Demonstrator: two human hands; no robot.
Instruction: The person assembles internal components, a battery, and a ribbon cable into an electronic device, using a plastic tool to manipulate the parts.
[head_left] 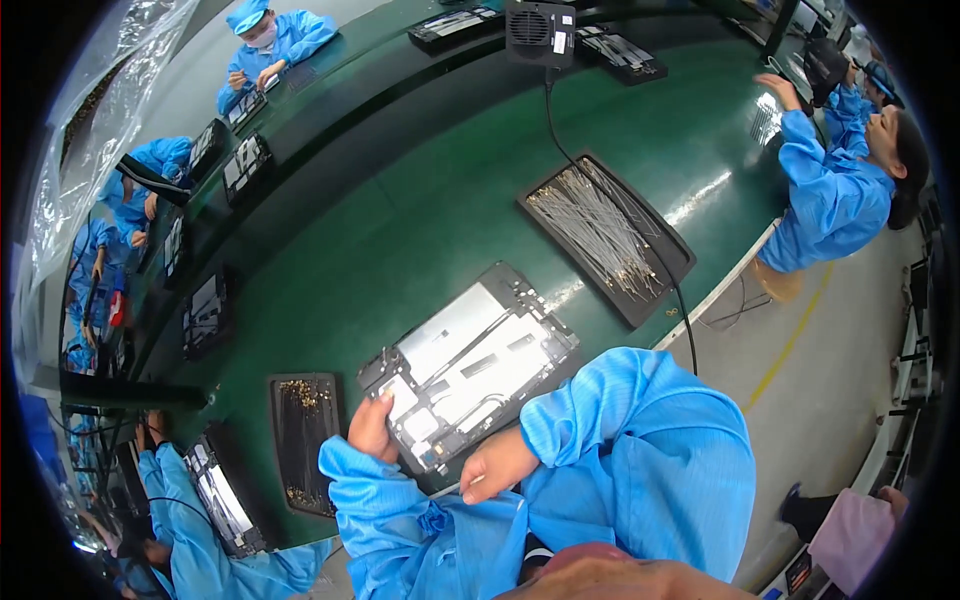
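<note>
An opened tablet [482,362], with silvery battery panels and black cables, rests tilted at the table's near edge in front of me. My left hand [372,428] grips its left corner, with the thumb on top. By the tablet's near edge, my right hand [500,466] is closed, fingers curled in. A tiny pale tip shows at its fingertips, too small to name. Left of my left hand lies a dark tray of black cables [304,440] with gold-coloured ends. Beyond the tablet to the right, another dark tray [640,318] is heaped with thin grey cables [597,222].
A small black fan-like box [540,35] stands at the far side; its black cord [566,150] runs across the right tray. Several opened tablets [247,167] line a dark conveyor at left. Co-workers in blue sit at left and right [835,200]. Another opened tablet [222,497] lies lower left.
</note>
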